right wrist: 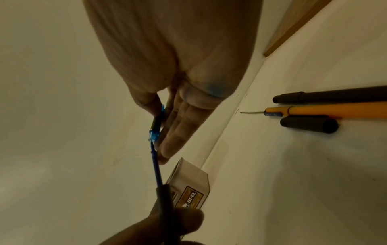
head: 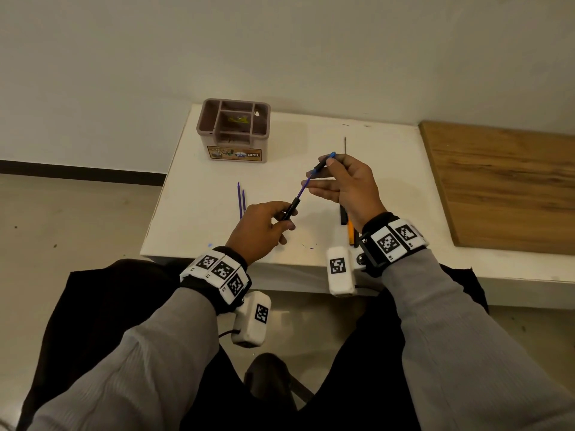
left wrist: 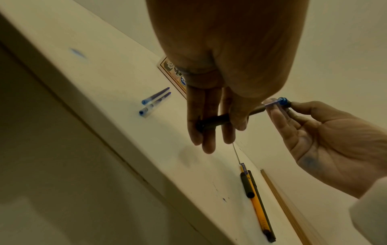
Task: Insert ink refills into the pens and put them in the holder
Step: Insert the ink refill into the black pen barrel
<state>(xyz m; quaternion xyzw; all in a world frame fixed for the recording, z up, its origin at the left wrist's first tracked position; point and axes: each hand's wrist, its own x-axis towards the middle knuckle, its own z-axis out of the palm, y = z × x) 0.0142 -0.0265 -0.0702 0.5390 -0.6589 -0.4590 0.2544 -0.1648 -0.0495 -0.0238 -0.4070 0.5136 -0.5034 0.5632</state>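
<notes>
My left hand (head: 283,218) grips a black pen barrel (head: 291,209) above the white table (head: 389,181). A blue ink refill (head: 302,188) sticks out of the barrel's upper end toward the right. My right hand (head: 323,168) pinches the refill's far end at its black and blue tip piece (head: 323,163); the other fingers lie straight. In the right wrist view the refill (right wrist: 157,170) runs down into the barrel (right wrist: 165,199). The beige compartment holder (head: 233,129) stands at the table's far left; no pens show in it.
Two loose blue refills (head: 241,199) lie left of my hands. A thin dark refill (head: 345,144) lies farther back. A black pen (head: 343,214) and a yellow pen (head: 351,233) lie under my right wrist. A wooden board (head: 504,188) covers the right side.
</notes>
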